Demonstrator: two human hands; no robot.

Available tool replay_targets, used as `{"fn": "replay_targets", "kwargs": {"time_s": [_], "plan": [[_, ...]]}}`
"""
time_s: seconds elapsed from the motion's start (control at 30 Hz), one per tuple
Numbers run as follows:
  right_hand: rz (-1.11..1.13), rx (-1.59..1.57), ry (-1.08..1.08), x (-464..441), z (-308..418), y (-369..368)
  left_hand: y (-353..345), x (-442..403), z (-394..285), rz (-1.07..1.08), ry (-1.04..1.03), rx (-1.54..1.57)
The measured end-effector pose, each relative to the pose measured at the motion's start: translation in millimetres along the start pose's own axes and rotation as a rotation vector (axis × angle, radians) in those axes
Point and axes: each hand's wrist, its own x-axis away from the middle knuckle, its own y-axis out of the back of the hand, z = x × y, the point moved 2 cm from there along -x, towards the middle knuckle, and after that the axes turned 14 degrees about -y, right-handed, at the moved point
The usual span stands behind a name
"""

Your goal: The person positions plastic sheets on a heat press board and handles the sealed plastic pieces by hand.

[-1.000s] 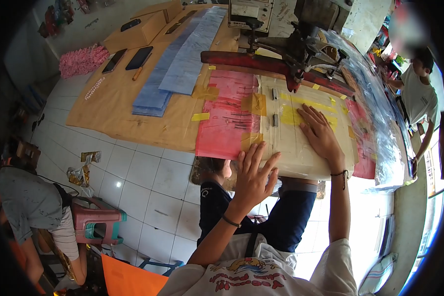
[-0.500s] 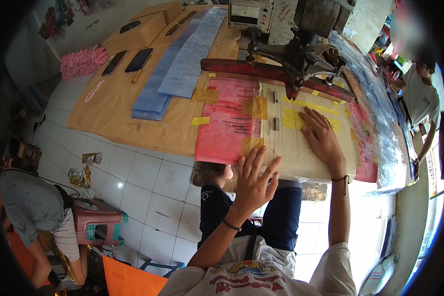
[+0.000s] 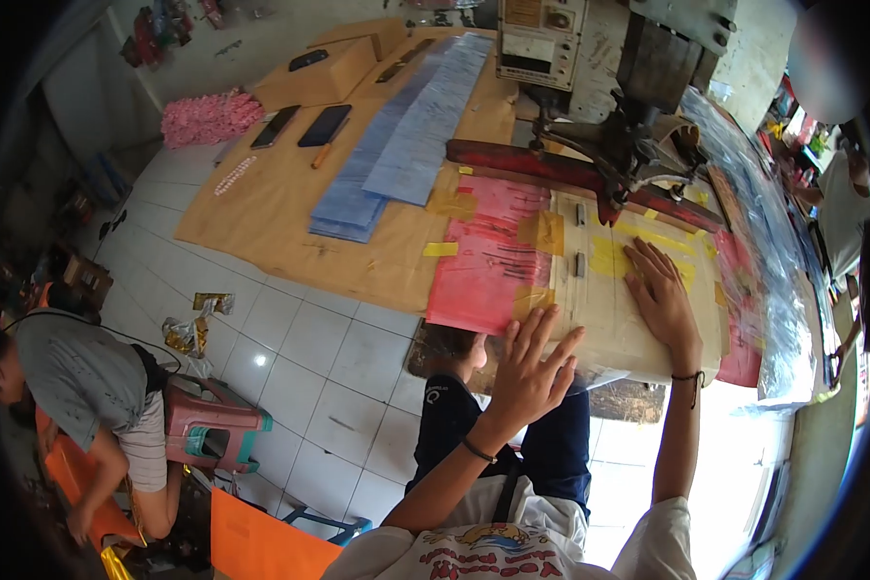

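Observation:
My left hand [image 3: 532, 372] rests with spread fingers on the near left edge of a cream board [image 3: 590, 319], beside a strip of brown tape. My right hand [image 3: 663, 298] lies flat, fingers apart, on the board's right part over yellow tape [image 3: 604, 257]. Neither hand holds anything. Two small grey metal pieces [image 3: 580, 264] sit on the board between the hands. Left of the board, a red sheet [image 3: 483, 271] with dark marks is taped down. A red bar [image 3: 532, 165] on a dark metal machine spans above the board's far side.
Stacked blue plastic strips [image 3: 411, 145], two phones [image 3: 324, 126] and cardboard boxes [image 3: 319, 72] lie on the brown-covered table [image 3: 261, 227]. Clear plastic sheeting [image 3: 764, 222] is at the right. A person [image 3: 97, 387] bends over orange material at lower left; another stands at far right.
The view has shifted, so the scene sits farther right. The machine's upper block appears lower than a second ago. Both hands stay on the board. The person at left has moved an arm over orange material.

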Motion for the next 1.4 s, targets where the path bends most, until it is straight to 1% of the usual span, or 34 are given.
{"fn": "replay_targets", "kwargs": {"time_s": [0.17,0.67,1.27,1.4], "plan": [[-0.036,-0.041,-0.008,1.5,-5.8,-3.0,3.4,-0.2,0.0,0.009,-0.015,-0.018],[-0.048,-0.089,0.012,1.7,-11.6,-5.1,13.4,-1.4,-2.1,0.021,-0.061,-0.03],[-0.064,-0.065,0.052,2.3,-10.1,-2.6,15.5,-0.8,-3.3,0.03,-0.064,-0.059],[-0.055,-0.088,0.047,4.0,-13.1,-2.9,16.1,-1.8,-4.3,-0.004,-0.072,-0.062]]}}
